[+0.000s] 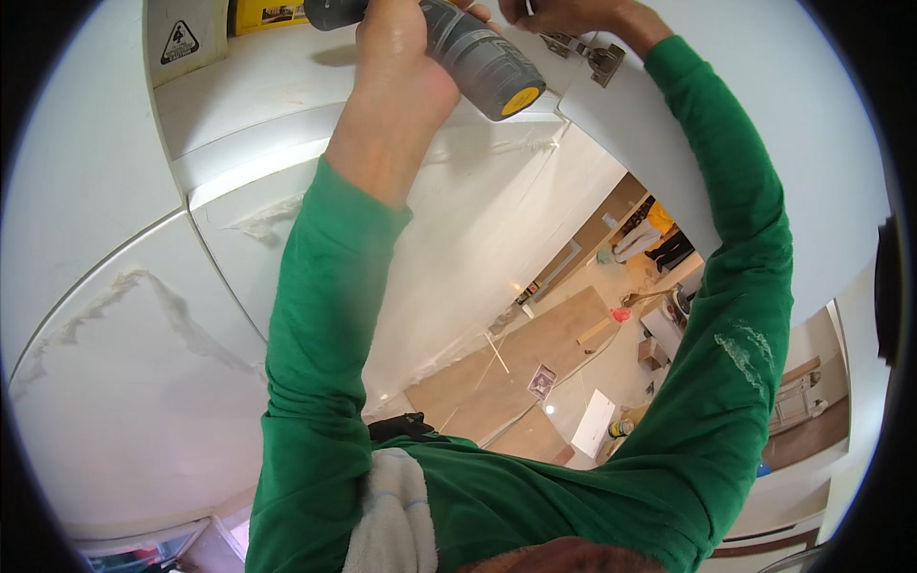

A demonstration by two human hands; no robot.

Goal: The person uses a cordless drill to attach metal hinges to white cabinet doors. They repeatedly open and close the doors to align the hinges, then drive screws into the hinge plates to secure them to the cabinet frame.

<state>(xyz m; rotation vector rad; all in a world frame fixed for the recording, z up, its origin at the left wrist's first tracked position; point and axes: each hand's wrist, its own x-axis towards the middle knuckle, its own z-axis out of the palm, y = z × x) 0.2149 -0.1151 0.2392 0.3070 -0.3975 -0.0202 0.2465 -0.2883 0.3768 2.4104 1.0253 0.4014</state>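
My left hand [406, 53] is closed around a dark grey cordless drill [482, 62] with a yellow end cap, held at the top edge of the view. The drill's front end is partly out of view. To its right, my right hand [583, 14] is bent with its fingers curled together; whatever is between them is too hidden to name. Just below that hand, a metal cabinet hinge [604, 63] is fixed to a white cabinet door [640, 119]. Both arms are raised, in green sleeves.
White cabinet panels [124, 315] fill the left, some with rough whitish smears. A yellow box [269, 14] and a warning label [180, 43] are at the top left. Far below lie a brown board [516, 372] and a white panel [594, 423]. Another person [645, 234] is in the background.
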